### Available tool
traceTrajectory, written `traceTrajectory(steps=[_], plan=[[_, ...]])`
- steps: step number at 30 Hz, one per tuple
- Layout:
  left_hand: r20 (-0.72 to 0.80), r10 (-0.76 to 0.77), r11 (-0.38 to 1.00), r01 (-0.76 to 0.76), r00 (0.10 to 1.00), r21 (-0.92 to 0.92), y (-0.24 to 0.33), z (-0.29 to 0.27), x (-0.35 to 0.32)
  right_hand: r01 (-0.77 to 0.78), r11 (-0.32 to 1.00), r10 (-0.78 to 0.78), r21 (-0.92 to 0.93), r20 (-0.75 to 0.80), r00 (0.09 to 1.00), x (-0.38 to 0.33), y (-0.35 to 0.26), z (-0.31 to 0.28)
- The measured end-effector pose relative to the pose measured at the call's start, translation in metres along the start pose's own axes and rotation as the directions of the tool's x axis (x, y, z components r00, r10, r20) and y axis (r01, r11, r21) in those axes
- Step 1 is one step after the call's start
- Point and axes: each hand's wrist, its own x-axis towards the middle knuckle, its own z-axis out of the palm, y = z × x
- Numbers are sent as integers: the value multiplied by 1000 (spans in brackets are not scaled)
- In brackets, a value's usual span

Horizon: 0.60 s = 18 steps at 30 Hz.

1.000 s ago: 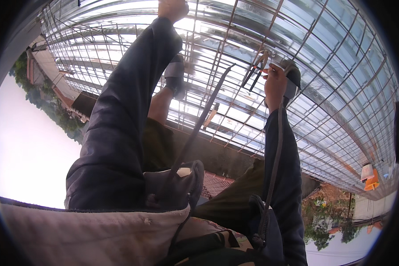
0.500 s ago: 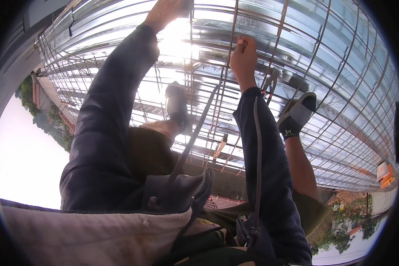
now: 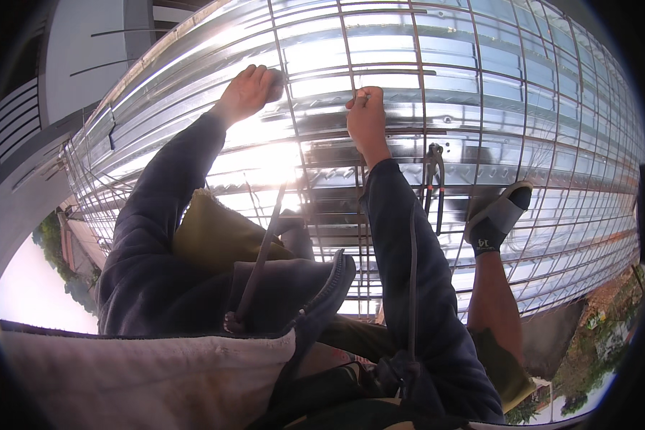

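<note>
A mesh of crossed steel bars (image 3: 421,79) spreads over shiny ribbed metal sheeting (image 3: 380,50). My left hand (image 3: 245,94) is closed, its fingers curled against one of the long bars; a dark shape at the fingertips is too unclear to name. To its right, my right hand (image 3: 368,125) pinches thumb and finger together beside a bar crossing. Whatever that pinch holds is too small to make out. A pair of pincers (image 3: 435,188) with dark and reddish handles lies on the mesh, right of my right forearm, touched by neither hand.
My shoe (image 3: 500,213) rests on the mesh at the right; the other foot is largely hidden by my clothing and glare. Loose thin wires (image 3: 548,147) lie farther right. Bar ends (image 3: 115,33) stick out at the upper left near a grey wall (image 3: 86,61). Sunlight glares off the sheeting.
My view has shifted forward, so the mesh sits lower. The left hand now shows fully, and the right hand sits farther left beside a bar. The pincers appear more plainly.
</note>
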Motion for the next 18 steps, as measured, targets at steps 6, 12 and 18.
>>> traceTrajectory(steps=[6,12,18], plan=[[-115,-44,998,40,992,-38,17,1,5,188,979,-195,-83,-95,976,-9,5,-5],[-63,-52,997,48,997,-63,11,1,1,73,991,-86,-115,-107,991,-4,2,5],[-44,-31,996,27,999,-82,2,3,1,13,988,-31,-154,-114,993,-4,4,11]])
